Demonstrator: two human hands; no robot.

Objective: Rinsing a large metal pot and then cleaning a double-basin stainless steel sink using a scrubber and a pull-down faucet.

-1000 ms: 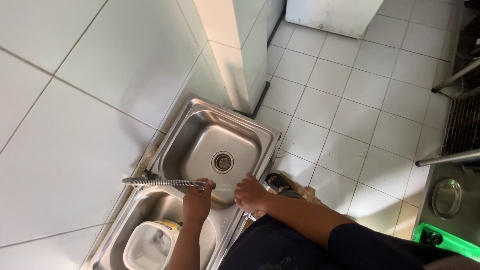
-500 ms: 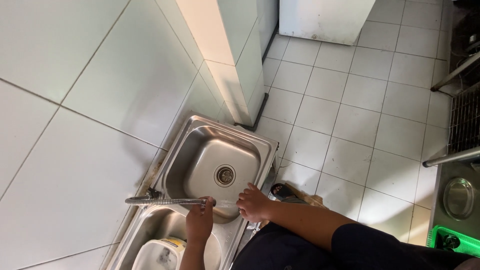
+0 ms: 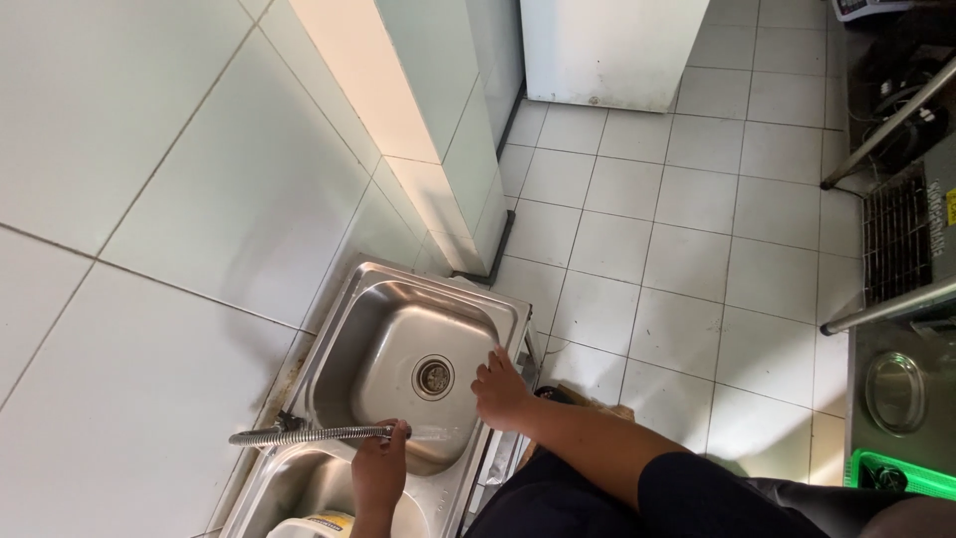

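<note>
A flexible metal faucet hose (image 3: pixel 309 435) reaches from the tiled wall out over a steel double sink (image 3: pixel 398 339). My left hand (image 3: pixel 380 470) grips the hose's outlet end, and a thin stream of water runs from it into the far basin. My right hand (image 3: pixel 501 391) hovers with fingers apart over that basin's right rim, just past the water and near the round drain (image 3: pixel 433 376). My right arm in a dark sleeve reaches in from the lower right.
The near basin (image 3: pixel 284 488) holds a white tub (image 3: pixel 314 523) at the bottom edge. A tiled pillar (image 3: pixel 438 130) stands beyond the sink. A white appliance (image 3: pixel 612 50), steel table legs (image 3: pixel 886 120), a metal bowl (image 3: pixel 893 391) and a green crate (image 3: pixel 901 473) line the tiled floor.
The view has tilted away from the near basin, so more wall and floor show. My right hand moved off from beside the left hand toward the basin's right rim. My left hand stays on the hose.
</note>
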